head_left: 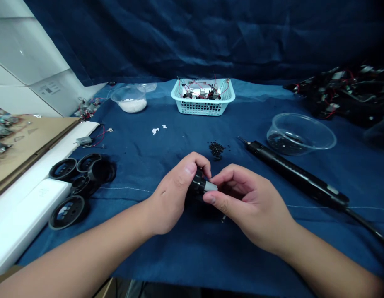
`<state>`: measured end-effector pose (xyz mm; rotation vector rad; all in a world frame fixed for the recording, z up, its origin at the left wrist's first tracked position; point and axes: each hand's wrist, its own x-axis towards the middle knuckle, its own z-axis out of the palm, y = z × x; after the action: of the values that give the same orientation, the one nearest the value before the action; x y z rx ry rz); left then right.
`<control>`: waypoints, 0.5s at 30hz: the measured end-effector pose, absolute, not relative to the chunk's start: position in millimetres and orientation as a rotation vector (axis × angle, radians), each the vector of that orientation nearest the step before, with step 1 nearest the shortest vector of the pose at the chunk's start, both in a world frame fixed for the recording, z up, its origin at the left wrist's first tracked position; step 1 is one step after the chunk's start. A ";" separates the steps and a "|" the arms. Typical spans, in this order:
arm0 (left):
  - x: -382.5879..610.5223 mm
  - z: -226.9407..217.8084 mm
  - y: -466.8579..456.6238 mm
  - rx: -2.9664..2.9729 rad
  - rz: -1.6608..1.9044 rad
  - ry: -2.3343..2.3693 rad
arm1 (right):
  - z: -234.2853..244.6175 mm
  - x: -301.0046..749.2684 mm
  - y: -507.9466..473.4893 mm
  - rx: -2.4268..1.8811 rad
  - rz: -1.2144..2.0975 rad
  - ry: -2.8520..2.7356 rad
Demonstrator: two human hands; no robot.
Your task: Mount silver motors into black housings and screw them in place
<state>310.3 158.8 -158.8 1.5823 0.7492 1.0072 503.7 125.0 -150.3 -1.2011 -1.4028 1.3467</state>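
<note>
Closed around a black plastic housing (pixel 198 182) is my left hand (pixel 173 194), its thumb on top. From the housing's right end sticks out a small grey motor (pixel 211 187). My right hand (pixel 250 203) pinches that motor between thumb and fingertips. How deep the motor sits inside the housing is hidden by my fingers. Just beyond my hands lies a heap of small black screws (pixel 216 149). A black electric screwdriver (pixel 297 174) rests to the right, its bit pointing away to the left.
Wired motors fill a light blue basket (pixel 203 108) at the back. A tub of white pieces (pixel 132 105) stands back left, a clear bowl (pixel 303 142) on the right. Several black round housings (pixel 67 213) and a loose wired motor (pixel 84 141) lie left, near a white box (pixel 33 219).
</note>
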 end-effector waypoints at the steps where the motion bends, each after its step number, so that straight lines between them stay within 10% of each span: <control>1: 310.6 -158.8 157.8 1.583 1.002 0.745 | -150.4 503.9 125.0 -1.194 1.352 -1.403; 15: 315.1 -163.7 159.5 1.436 1.030 0.772 | -148.0 505.0 128.7 -1.209 1.282 -1.376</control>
<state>315.1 159.5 -163.7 1.4362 0.7715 1.0303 505.0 128.7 -148.0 -1.2091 -1.3763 1.2818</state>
